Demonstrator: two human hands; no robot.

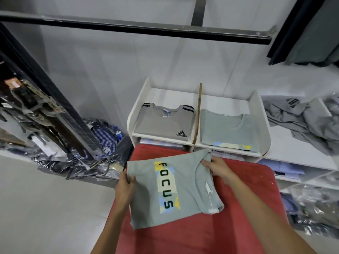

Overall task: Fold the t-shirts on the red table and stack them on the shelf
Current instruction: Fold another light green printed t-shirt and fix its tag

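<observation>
A folded grey-green t-shirt [146,202] printed FOCUS lies on the red table [238,208], its collar turned to the right. My left hand [125,186] pinches its left edge near the hem corner. My right hand [218,166] grips the far right corner by the collar. Beyond the table stands a white shelf [132,114] with two compartments. In the left one lies a folded grey Adidas shirt [163,123]. The right one holds a folded grey-green shirt [227,131] with the same print.
Unfolded grey shirts [302,116] are heaped on the white counter at the right. Clothes in plastic bags [77,158] are piled on the floor at the left, and others [315,204] at the right. A black rail [137,31] crosses overhead.
</observation>
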